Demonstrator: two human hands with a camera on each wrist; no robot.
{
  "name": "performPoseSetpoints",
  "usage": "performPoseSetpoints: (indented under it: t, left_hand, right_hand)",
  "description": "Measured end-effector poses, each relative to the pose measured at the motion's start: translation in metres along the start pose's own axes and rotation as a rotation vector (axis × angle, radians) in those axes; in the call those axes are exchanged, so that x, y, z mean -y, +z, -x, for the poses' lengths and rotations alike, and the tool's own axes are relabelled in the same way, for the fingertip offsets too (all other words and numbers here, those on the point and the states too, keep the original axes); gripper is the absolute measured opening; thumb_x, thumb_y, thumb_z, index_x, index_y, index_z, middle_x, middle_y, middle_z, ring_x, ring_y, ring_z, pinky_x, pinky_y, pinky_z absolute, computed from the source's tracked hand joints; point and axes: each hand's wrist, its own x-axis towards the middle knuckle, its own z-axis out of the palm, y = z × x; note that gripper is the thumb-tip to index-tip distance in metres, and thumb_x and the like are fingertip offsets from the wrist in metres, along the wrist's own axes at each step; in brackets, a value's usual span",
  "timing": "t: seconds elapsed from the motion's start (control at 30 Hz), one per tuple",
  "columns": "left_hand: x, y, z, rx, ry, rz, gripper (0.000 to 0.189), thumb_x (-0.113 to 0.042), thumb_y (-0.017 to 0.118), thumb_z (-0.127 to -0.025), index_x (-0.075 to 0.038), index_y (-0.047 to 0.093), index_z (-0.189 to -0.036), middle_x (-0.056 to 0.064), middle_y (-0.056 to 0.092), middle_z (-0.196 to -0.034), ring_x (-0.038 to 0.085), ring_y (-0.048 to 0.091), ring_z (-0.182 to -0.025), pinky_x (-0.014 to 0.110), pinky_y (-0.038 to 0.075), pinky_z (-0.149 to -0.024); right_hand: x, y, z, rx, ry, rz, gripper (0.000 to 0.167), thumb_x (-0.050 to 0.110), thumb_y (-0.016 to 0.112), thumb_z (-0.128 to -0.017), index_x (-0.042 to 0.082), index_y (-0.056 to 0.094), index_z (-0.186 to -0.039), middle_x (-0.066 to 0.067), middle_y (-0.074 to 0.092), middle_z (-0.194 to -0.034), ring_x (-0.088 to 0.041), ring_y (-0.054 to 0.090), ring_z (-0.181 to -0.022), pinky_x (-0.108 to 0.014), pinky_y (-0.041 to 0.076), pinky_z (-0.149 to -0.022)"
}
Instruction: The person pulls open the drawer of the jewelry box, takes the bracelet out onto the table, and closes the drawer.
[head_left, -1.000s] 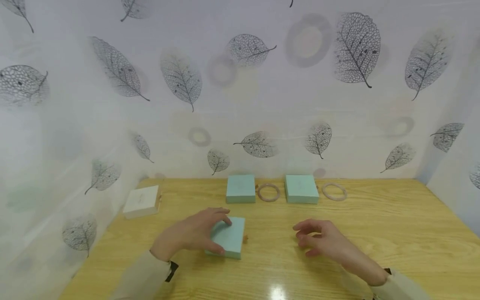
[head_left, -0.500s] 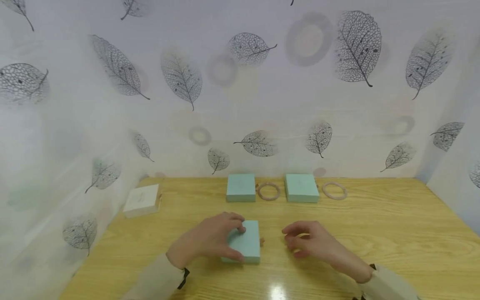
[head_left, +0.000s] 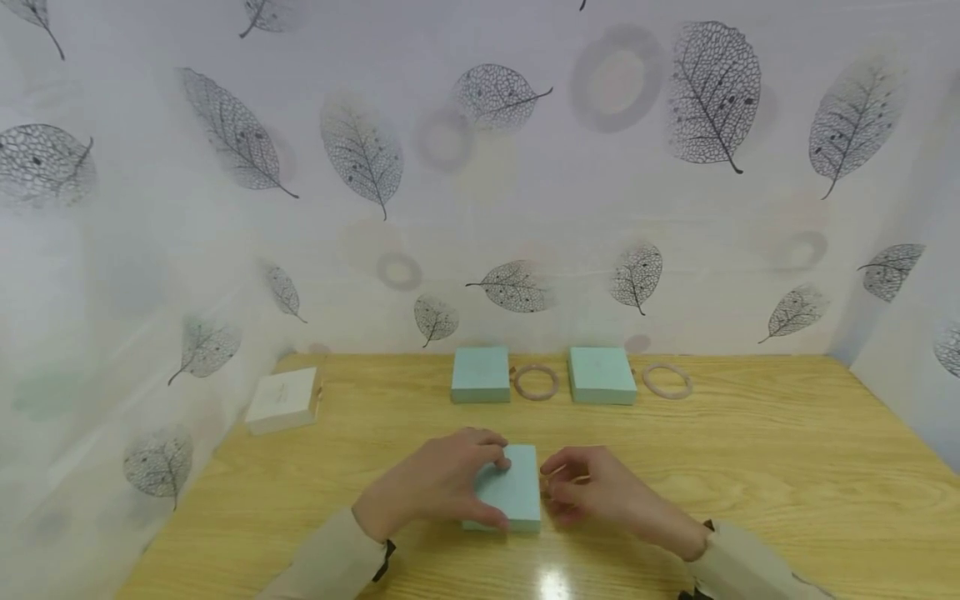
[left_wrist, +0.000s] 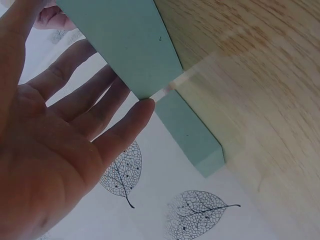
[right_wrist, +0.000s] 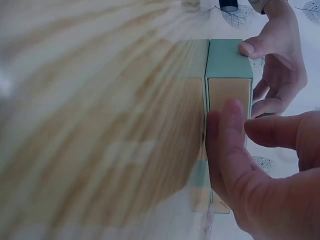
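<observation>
In the head view my left hand (head_left: pixel 435 487) grips a flat mint-green box (head_left: pixel 517 492) from its left side, thumb along the near edge and fingers over the top and far edge. The left wrist view has the left hand's (left_wrist: pixel 65 145) fingertips against the green box (left_wrist: pixel 125 40). My right hand (head_left: pixel 596 492) is at the box's right side, fingers loosely bent. In the right wrist view this side is a tan drawer face (right_wrist: pixel 230 87) framed in green; the right hand's (right_wrist: pixel 265 195) forefinger lies before it, thumb slightly apart. The orange tab there is hidden by the fingers.
Two more mint-green boxes (head_left: pixel 480 375) (head_left: pixel 602 375) stand along the back of the wooden table (head_left: pixel 750 467). A pinkish bangle (head_left: pixel 536 395) and a paler bangle (head_left: pixel 667 393) lie beside them. A cream box (head_left: pixel 285 400) sits at the back left, near the leaf-patterned curtain (head_left: pixel 360 275).
The left hand has slid the green box to the right across the table. My right hand has moved left until its fingers are at the box's right side, covering the orange tab.
</observation>
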Motion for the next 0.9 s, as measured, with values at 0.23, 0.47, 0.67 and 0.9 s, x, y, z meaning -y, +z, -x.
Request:
performPoseSetpoints:
  t: [0.23, 0.47, 0.67, 0.9]
  left_hand:
    - [-0.003, 0.0, 0.0, -0.003, -0.008, 0.008, 0.062, -0.059, 0.082, -0.078, -0.016, 0.071, -0.121, 0.002, 0.061, -0.145, 0.02, 0.058, -0.132, 0.034, 0.052, -0.107]
    - [-0.003, -0.001, -0.001, 0.001, -0.018, 0.01, 0.063, -0.06, 0.081, -0.079, -0.016, 0.07, -0.124, 0.003, 0.059, -0.147, 0.021, 0.057, -0.134, 0.035, 0.051, -0.109]
    - [-0.001, -0.002, -0.003, 0.012, -0.011, 0.009, 0.064, -0.061, 0.081, -0.079, -0.016, 0.07, -0.123, 0.002, 0.059, -0.146, 0.019, 0.058, -0.131, 0.033, 0.052, -0.107]
    - [-0.001, -0.002, -0.006, 0.017, -0.007, 0.011, 0.063, -0.059, 0.082, -0.079, -0.015, 0.07, -0.123, 0.002, 0.06, -0.145, 0.019, 0.059, -0.129, 0.033, 0.053, -0.105]
  right_hand:
    - [0.003, 0.005, -0.004, -0.013, 0.028, 0.003, 0.021, 0.008, 0.064, -0.1, -0.007, 0.061, -0.114, -0.014, 0.07, -0.098, -0.02, 0.072, -0.081, -0.034, 0.064, -0.071]
    - [0.005, 0.008, -0.01, -0.079, 0.058, 0.012, 0.014, 0.004, 0.065, -0.098, -0.006, 0.062, -0.107, -0.014, 0.067, -0.095, -0.018, 0.071, -0.075, -0.035, 0.064, -0.071]
    - [0.008, 0.01, -0.014, -0.151, 0.072, 0.009, 0.012, 0.001, 0.067, -0.095, -0.005, 0.063, -0.104, -0.014, 0.067, -0.095, -0.018, 0.071, -0.077, -0.035, 0.064, -0.071]
    - [0.01, 0.01, -0.015, -0.174, 0.088, 0.008, 0.015, 0.001, 0.07, -0.091, -0.003, 0.062, -0.103, -0.012, 0.065, -0.092, -0.018, 0.067, -0.079, -0.033, 0.064, -0.07]
